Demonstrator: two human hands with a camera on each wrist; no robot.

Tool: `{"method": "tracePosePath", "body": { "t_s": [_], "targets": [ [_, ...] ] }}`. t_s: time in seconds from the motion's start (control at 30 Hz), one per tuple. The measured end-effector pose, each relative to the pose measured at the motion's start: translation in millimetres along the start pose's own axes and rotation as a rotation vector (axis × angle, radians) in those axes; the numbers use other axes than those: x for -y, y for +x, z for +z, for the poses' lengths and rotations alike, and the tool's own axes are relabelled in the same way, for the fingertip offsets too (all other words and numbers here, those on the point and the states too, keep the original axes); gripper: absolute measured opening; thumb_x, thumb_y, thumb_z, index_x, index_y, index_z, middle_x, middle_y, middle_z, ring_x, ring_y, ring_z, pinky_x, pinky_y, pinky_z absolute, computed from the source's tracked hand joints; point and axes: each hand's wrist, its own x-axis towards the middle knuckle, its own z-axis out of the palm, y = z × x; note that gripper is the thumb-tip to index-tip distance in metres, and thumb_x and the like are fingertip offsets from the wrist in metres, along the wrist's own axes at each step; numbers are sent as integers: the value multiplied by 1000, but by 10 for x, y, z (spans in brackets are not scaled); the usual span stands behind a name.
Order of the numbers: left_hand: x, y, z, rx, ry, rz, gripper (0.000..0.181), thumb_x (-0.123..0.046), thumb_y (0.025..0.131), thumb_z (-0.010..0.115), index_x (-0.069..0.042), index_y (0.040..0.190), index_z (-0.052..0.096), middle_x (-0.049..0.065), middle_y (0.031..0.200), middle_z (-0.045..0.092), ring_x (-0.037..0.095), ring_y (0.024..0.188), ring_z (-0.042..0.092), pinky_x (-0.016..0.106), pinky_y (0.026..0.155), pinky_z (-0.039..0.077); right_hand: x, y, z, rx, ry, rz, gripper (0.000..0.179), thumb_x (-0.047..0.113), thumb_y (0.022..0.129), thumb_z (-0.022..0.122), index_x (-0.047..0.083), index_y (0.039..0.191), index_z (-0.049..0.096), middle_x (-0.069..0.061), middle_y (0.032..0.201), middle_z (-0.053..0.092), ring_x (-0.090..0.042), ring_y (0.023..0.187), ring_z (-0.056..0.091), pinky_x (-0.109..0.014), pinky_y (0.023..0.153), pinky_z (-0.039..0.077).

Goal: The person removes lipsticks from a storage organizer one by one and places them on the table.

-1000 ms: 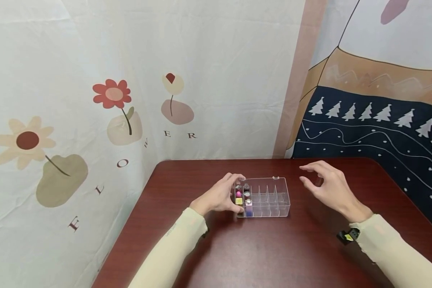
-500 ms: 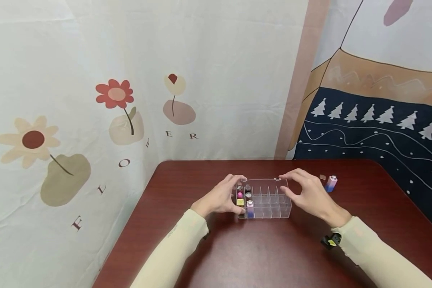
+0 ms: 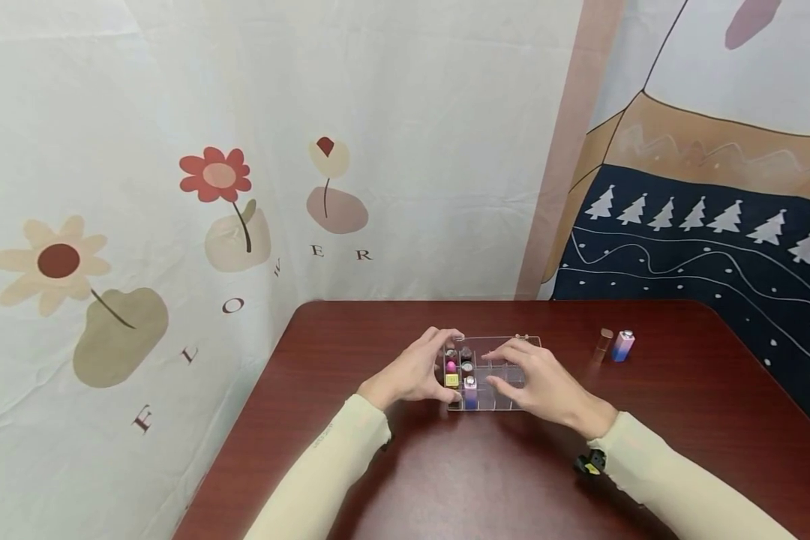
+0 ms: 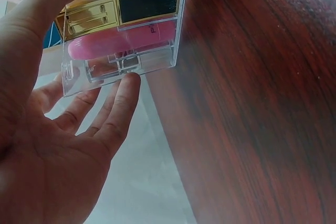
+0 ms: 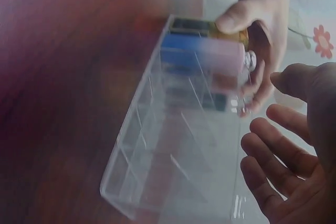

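A clear divided organizer box (image 3: pixel 496 399) stands on the table with lipsticks in its left compartments. My left hand (image 3: pixel 412 367) grips its left end, thumb at the front and fingers at the back. The left wrist view shows a pink lipstick (image 4: pixel 123 41) and a black-and-gold lipstick (image 4: pixel 148 4) through the end wall. A pink-and-blue lipstick (image 5: pixel 202 53) lies in the front of the second column, with darker ones behind. My right hand (image 3: pixel 548 386) hovers over the box's right half, fingers spread and holding nothing; it partly hides the compartments there.
Right of the box, a brown lipstick tube (image 3: pixel 604 345) and another pink-and-blue lipstick (image 3: pixel 623 346) stand on the dark red table (image 3: pixel 405 472). A printed cloth (image 3: pixel 432 165) hangs behind the table's back edge.
My right hand has moved left from beside the standing tubes to over the box, uncovering the two tubes. My left hand keeps its grip on the box end.
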Motion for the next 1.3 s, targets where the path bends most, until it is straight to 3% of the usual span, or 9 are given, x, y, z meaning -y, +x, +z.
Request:
{"method": "tracePosePath", "body": {
  "t_s": [0.27, 0.43, 0.77, 1.3],
  "targets": [
    [-24, -19, -6, 3, 15, 5, 109, -28, 81, 108, -19, 171, 47, 14, 148, 60, 23, 121, 67, 42, 108, 63, 79, 10, 183, 37, 63, -31, 32, 18, 98, 96, 8, 126, 85, -8, 115, 84, -23, 101, 83, -45, 88, 73],
    [-38, -19, -4, 1, 3, 2, 108, -27, 81, 108, -21, 170, 47, 14, 149, 60, 21, 119, 67, 39, 105, 65, 102, 10, 243, 41, 56, -33, 32, 19, 98, 96, 10, 127, 86, -3, 118, 85, -19, 107, 85, -43, 91, 73],
    [-25, -17, 10, 3, -30, -4, 108, -23, 82, 108, -17, 170, 47, 14, 150, 58, 23, 122, 68, 40, 109, 68, 110, 10, 313, 36, 67, -26, 29, 18, 99, 95, 10, 125, 85, -2, 115, 85, -16, 105, 84, -42, 91, 73],
    [-28, -49, 34, -7, -48, -22, 118, -21, 84, 107, -23, 181, 40, 13, 152, 57, 26, 128, 72, 40, 110, 69, 95, 42, 390, 25, 102, 8, 20, 10, 99, 94, 8, 117, 86, -1, 103, 83, -10, 91, 80, -33, 80, 71]
  ]
}}
